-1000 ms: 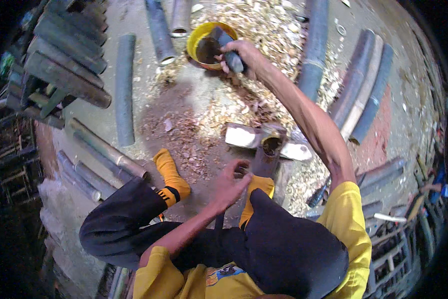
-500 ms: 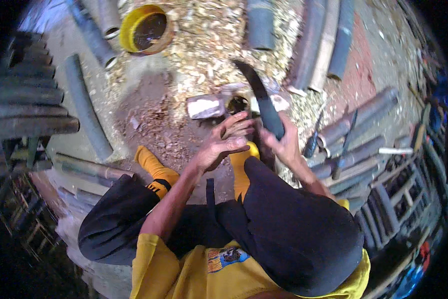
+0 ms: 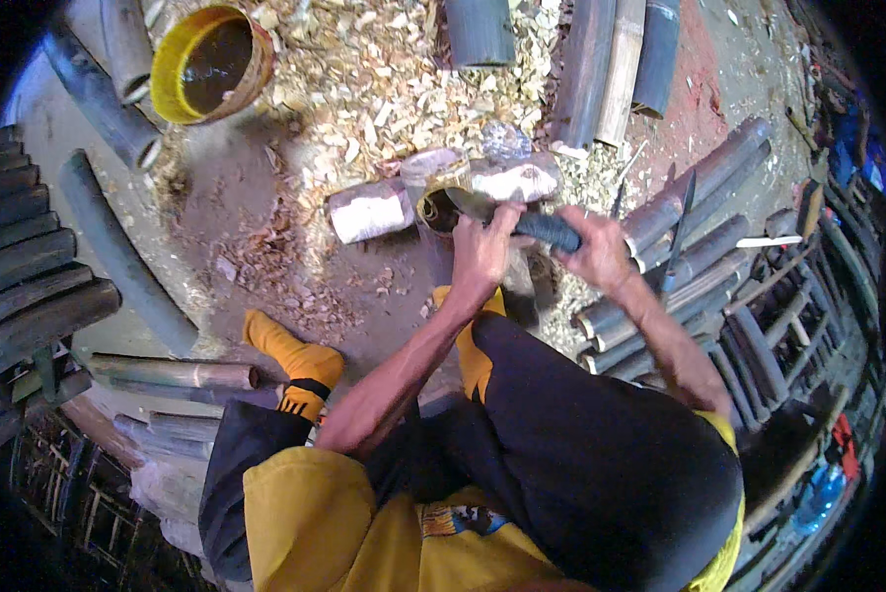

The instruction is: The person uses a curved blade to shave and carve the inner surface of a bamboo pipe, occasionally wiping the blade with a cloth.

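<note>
Bamboo tube (image 3: 434,259) found beside orange-socked right foot (image 3: 475,360), open end sat between two white-faced blocks (image 3: 372,215). Probably pretty light for its bulk, stiff, outside maybe a bit slick, could be split along grain if forced; best grabbed round outer wall, below rim. Knife (image 3: 528,226) likely hard and rigid, only to be held by dark handle (image 3: 552,234). Right hand (image 3: 598,249) wrapped snugly round handle. Left hand (image 3: 482,255) curled near tube's rim, over knife; whether anything's pinched can't be told, fingertips partly hidden.
</note>
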A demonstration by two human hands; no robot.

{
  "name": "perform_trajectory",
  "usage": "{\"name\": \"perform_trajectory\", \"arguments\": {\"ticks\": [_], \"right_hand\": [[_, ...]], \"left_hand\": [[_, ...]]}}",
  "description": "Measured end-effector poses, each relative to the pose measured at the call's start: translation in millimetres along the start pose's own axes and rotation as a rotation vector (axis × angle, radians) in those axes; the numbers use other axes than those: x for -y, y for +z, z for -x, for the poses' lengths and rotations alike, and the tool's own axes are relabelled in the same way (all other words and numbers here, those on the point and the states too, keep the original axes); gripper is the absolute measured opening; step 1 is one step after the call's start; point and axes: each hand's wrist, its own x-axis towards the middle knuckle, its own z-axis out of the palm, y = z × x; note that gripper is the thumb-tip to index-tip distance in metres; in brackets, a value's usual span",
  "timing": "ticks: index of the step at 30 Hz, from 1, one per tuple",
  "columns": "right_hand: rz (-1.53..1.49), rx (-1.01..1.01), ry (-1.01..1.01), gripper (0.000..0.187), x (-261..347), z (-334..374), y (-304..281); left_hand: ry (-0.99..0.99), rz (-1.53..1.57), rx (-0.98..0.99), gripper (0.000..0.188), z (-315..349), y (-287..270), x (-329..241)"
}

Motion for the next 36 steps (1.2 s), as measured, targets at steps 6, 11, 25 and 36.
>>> {"name": "perform_trajectory", "arguments": {"ticks": [6, 11, 25, 36], "right_hand": [[0.439, 0.186, -0.44, 0.043, 23.2, -85.7, -87.3], [0.764, 0.134, -0.733, 0.036, 82.2, -139.9, -90.4], [0.108, 0.059, -0.033, 0.036, 4.6, -23.5, -31.4], [0.486, -0.081, -0.592, 0.021, 60.7, -103.0, -88.0]], "left_hand": [[0.069, 0.749, -0.085, 0.027, -3.2, 20.9, -12.7], [0.122, 1.104, -0.081, 0.03, -9.2, 0.6, -22.2], [-0.183, 0.349, -0.003, 0.029, 2.6, 2.7, -14.7], [-0.088, 1.085, 0.076, 0.03, 2.3, -4.4, -30.1]]}}
